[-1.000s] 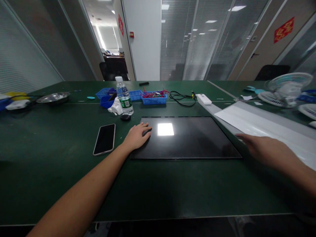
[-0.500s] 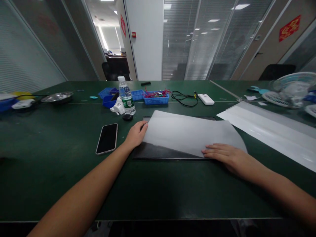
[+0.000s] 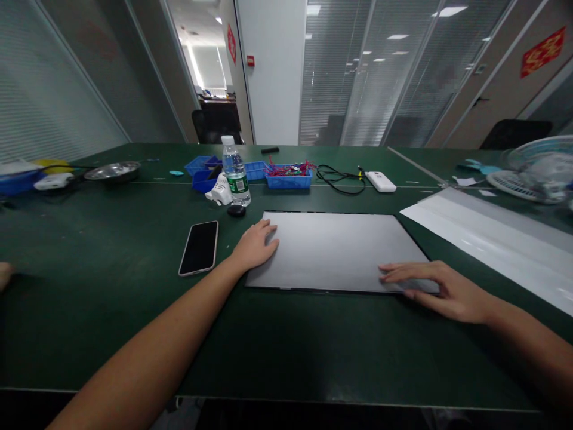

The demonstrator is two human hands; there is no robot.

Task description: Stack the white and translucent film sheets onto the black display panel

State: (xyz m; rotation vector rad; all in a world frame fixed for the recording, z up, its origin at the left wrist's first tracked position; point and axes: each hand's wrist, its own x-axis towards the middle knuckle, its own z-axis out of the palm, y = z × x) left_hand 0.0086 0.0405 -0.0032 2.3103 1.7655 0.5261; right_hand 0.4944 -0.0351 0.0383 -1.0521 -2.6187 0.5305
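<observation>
A grey-white sheet (image 3: 331,251) lies flat over a thin dark-edged panel (image 3: 313,291), whose black rim shows along the front, back and right side. My left hand (image 3: 257,243) rests on the sheet's left edge, fingers spread. Over the right front corner is my right hand (image 3: 441,289), its fingers stretched out on or just above the sheet; nothing is gripped in either hand. A phone (image 3: 199,248) with a dark screen lies left of my left hand.
Behind the panel stand a water bottle (image 3: 236,173), a blue tray of red wires (image 3: 289,178), a black cable (image 3: 340,180) and a white power bank-like box (image 3: 380,181). Larger white sheets (image 3: 496,239) lie at the right. Another person's hand (image 3: 5,275) shows at the left edge.
The sheet was curved and skewed, baring the panel's front left; now it lies flat and lined up. My right hand has shifted right. Another person's hand has come in at left.
</observation>
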